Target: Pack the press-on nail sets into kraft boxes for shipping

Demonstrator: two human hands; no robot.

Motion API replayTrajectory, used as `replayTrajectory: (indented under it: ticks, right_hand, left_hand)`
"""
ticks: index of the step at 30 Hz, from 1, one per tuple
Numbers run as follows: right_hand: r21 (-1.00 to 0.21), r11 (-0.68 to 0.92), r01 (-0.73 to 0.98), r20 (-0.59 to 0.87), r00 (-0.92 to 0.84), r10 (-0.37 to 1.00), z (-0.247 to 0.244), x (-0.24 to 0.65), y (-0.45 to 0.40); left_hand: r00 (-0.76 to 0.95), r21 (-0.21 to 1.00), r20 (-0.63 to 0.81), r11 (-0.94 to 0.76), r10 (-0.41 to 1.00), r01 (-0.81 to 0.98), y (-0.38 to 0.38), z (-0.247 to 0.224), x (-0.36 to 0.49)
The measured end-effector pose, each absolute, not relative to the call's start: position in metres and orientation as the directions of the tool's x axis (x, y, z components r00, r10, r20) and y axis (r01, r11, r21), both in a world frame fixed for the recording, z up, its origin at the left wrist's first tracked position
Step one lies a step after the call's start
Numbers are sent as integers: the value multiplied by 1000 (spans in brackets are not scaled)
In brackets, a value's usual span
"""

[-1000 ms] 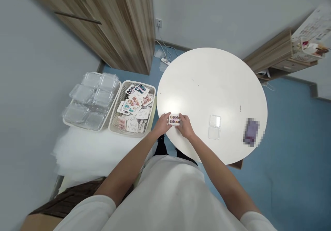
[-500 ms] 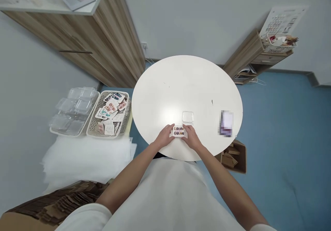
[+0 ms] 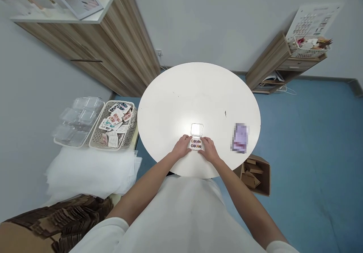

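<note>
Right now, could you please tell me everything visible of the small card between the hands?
The small card is white, perhaps stiff paper, with two rows of oval pieces in purple, orange and pinkish tones. It faces up, long side left to right, over the near part of the white table, just nearer than the far half of an open clear case. The left hand holds its left end, the right hand its right. Whether it sits inside the case is unclear.
</note>
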State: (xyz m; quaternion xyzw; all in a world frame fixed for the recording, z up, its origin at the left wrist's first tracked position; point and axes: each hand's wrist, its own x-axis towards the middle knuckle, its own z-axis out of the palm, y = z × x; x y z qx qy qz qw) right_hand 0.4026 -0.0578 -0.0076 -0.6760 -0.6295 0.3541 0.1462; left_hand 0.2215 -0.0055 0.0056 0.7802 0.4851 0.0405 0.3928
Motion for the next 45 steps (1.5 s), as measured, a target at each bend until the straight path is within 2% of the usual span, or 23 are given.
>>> replayTrajectory:
  ticks: [10, 18, 21, 24, 29, 35, 41, 45]
  right_hand:
    - [-608, -117, 786, -288, -81, 954, -17, 408, -52]
    - [-631, -158, 759, -304, -55, 951, -16, 406, -53]
    - [-694, -235, 681, -329, -10, 944, -13, 405, -55]
    - [-773, -388, 502, -421, 50, 906, -10, 402, -55]
    - [-805, -545, 235, -549, 53, 834, -1, 398, -53]
    - [-840, -538, 64, -534, 75, 842, 26, 396, -64]
    - [-899, -437, 13, -436, 60, 898, 44, 396, -83]
    - [-917, -399, -8, -399, 74, 914, 51, 400, -91]
  left_hand:
    - [499, 640, -387, -164, 775, 751, -8, -3, 229]
    - [506, 666, -349, -171, 789, 726, -13, -8, 230]
    - [423, 735, -352, -33, 835, 678, -18, -8, 229]
    - [298, 783, -427, 185, 854, 593, -24, -8, 228]
    - [213, 808, -520, 396, 827, 436, -32, -2, 228]
    - [129, 843, -527, 497, 840, 206, -41, 19, 222]
    - [185, 875, -484, 469, 855, 121, -44, 35, 219]
    - [291, 871, -482, 488, 826, 58, -46, 46, 218]
